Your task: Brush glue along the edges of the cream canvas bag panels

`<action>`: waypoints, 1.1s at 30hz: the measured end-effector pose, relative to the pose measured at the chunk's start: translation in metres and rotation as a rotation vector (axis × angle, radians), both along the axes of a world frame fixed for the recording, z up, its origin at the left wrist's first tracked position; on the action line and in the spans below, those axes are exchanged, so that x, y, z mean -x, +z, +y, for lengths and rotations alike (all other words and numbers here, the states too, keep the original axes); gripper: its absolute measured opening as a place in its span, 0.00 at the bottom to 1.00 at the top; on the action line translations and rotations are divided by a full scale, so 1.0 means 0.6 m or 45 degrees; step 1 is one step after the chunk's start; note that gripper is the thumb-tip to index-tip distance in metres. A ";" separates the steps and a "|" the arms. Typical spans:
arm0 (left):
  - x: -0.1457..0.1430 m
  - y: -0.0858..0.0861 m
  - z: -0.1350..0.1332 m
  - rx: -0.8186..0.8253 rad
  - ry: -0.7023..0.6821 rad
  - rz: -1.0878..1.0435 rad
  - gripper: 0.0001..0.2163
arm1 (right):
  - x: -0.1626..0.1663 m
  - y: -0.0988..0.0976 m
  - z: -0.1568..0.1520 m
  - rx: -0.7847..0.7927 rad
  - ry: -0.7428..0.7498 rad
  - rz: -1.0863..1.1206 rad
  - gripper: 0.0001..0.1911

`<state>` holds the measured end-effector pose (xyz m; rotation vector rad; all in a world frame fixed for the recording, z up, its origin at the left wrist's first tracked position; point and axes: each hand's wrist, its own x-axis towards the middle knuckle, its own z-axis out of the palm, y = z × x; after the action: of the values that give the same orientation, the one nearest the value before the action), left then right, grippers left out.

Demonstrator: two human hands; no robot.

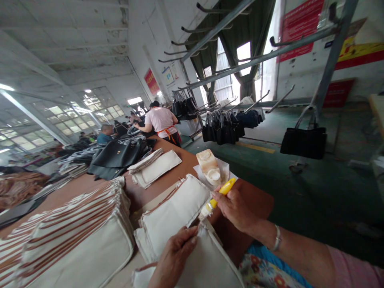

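Note:
My right hand [235, 208] is closed around the yellow handle of a paintbrush [223, 191]. Its pale bristles point down-left, close to the edge of a cream bag panel [210, 256]. With thumb and fingers pressed together, my left hand [177, 254] grips the upper corner of that panel. Just beyond lies a small stack of cream panels [177, 200] with brown edges. A cut-open plastic container [208, 164], with whitish stuff in it, rests on a white sheet behind the brush. Whether the bristles touch the panel I cannot tell.
A long fanned row of cream panels [84, 236] covers the left of the brown table [258, 200]. Farther back lie more panels [157, 168] and black bags [118, 156]. A metal rack [228, 72] with hanging handbags stands at the right. A person [162, 122] works beyond the table.

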<state>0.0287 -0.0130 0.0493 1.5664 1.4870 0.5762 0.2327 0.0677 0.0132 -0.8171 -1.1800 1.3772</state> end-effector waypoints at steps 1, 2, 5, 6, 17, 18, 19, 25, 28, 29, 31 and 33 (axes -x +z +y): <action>-0.001 0.000 -0.001 0.002 0.012 -0.014 0.16 | -0.005 0.005 -0.002 -0.008 -0.007 -0.014 0.18; -0.002 -0.001 -0.001 0.000 0.020 -0.023 0.16 | -0.010 0.009 -0.005 -0.023 0.003 -0.032 0.18; -0.005 -0.005 -0.002 -0.026 0.024 -0.012 0.16 | -0.012 0.014 -0.018 -0.126 0.087 -0.121 0.16; -0.006 -0.008 -0.003 -0.039 0.020 -0.004 0.16 | -0.010 0.013 -0.021 -0.169 0.099 -0.152 0.15; -0.029 -0.047 -0.044 -0.465 0.169 0.224 0.14 | -0.027 0.007 0.011 0.046 -0.037 0.090 0.16; -0.034 -0.051 -0.048 -0.530 0.176 0.226 0.14 | -0.025 0.006 0.010 0.078 0.010 0.131 0.17; -0.038 -0.054 -0.052 -0.586 0.176 0.232 0.13 | -0.021 0.006 0.007 0.101 0.066 0.163 0.17; -0.035 -0.070 -0.065 -0.738 0.219 0.365 0.12 | -0.024 0.030 -0.022 0.214 0.520 0.189 0.16; -0.034 -0.073 -0.067 -0.795 0.224 0.400 0.11 | -0.042 0.045 -0.022 0.165 0.487 0.148 0.16; -0.035 -0.074 -0.066 -0.824 0.225 0.407 0.11 | -0.045 0.047 -0.020 0.136 0.423 0.127 0.16; -0.038 -0.078 -0.064 -0.886 0.225 0.413 0.12 | -0.045 0.046 -0.016 0.076 0.302 0.074 0.16; -0.040 -0.082 -0.060 -0.929 0.226 0.420 0.13 | -0.038 0.041 -0.016 0.028 0.311 0.040 0.16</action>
<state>0.0524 -0.0489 -0.0002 2.1727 1.7856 1.0927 0.2552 0.0580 0.0379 -0.6803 -1.2735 1.5983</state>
